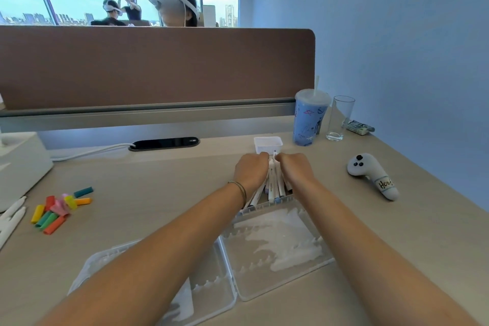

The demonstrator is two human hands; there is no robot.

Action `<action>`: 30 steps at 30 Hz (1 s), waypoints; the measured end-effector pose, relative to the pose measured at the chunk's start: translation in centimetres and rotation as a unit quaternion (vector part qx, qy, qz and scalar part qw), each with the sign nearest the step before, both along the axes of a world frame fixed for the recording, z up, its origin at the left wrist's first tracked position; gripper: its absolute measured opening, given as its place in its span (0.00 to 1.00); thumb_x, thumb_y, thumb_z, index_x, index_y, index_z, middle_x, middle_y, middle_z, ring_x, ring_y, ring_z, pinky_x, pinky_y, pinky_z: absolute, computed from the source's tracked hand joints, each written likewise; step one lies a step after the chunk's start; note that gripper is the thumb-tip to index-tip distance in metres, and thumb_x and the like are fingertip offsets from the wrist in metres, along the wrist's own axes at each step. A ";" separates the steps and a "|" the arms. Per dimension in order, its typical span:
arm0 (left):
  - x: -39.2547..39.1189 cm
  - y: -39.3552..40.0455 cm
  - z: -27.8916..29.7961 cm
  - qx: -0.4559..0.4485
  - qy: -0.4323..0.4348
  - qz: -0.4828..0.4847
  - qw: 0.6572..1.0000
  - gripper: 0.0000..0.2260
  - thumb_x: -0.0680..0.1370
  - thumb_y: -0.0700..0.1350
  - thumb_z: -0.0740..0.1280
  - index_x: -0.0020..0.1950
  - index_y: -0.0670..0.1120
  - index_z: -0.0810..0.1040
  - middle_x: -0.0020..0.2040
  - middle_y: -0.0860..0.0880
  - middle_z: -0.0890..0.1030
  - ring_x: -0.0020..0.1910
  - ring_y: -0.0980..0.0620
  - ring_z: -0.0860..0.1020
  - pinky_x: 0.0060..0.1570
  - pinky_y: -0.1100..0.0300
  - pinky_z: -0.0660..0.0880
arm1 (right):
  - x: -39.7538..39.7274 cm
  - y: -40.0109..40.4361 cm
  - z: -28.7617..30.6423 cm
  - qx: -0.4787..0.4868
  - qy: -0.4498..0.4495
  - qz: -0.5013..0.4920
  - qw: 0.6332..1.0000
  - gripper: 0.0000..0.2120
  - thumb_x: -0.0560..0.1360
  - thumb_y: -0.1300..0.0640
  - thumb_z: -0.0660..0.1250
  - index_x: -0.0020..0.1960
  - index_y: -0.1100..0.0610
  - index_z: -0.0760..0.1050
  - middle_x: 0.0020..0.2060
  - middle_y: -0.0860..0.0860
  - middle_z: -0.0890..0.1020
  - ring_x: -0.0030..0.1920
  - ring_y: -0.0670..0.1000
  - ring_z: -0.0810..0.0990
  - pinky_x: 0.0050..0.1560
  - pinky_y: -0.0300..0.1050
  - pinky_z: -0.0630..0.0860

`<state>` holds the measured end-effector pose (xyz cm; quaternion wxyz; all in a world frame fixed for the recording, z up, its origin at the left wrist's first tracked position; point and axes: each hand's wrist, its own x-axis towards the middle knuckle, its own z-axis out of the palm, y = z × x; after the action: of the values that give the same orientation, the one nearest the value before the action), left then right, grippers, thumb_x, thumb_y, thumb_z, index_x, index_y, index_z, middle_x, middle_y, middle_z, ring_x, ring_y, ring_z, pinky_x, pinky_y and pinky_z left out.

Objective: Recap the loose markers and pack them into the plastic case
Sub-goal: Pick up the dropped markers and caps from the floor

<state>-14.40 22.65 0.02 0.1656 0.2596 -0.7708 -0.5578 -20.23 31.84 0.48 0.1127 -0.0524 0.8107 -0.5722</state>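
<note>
A: Hands?

B: Both reaching forward, side by side, almost touching. Left hand point(251, 171) and right hand point(295, 169) are both curling their fingers around a bundle of white markers point(272, 185), gripping it near the far end.

A: Where are the markers sitting?

B: Near ends are resting at the far edge of the open clear plastic case point(277, 243), the rest sticking out beyond it over the desk point(158, 193). Case is lying flat with both halves open, right in front of the person.

A: Caps?

B: Pile of coloured caps point(57, 210) is lying well to the left on the desk, apart from the hands. A few more white markers point(12, 216) are showing at the left edge.

A: Anything else?

B: Small white tub point(268, 143) just beyond the hands. Blue cup with straw point(309, 119) and an empty glass point(340, 118) are standing far right, white controller point(371, 174) lying to the right. Brown divider point(158, 66) is running along the back.
</note>
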 end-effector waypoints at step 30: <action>12.3 21.3 1.3 -0.358 0.117 -0.217 0.900 0.16 0.76 0.44 0.65 0.63 0.50 0.79 0.55 0.49 0.83 0.56 0.50 0.79 0.57 0.52 0.77 | 16.5 26.4 0.7 0.209 0.308 -0.114 0.921 0.16 0.76 0.61 0.63 0.60 0.50 0.82 0.53 0.47 0.85 0.55 0.50 0.82 0.56 0.46 0.77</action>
<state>-2.10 43.94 1.32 0.2116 -0.0583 -0.9308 -0.2924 -3.75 58.21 1.17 -0.1999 -0.1085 0.9070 -0.3544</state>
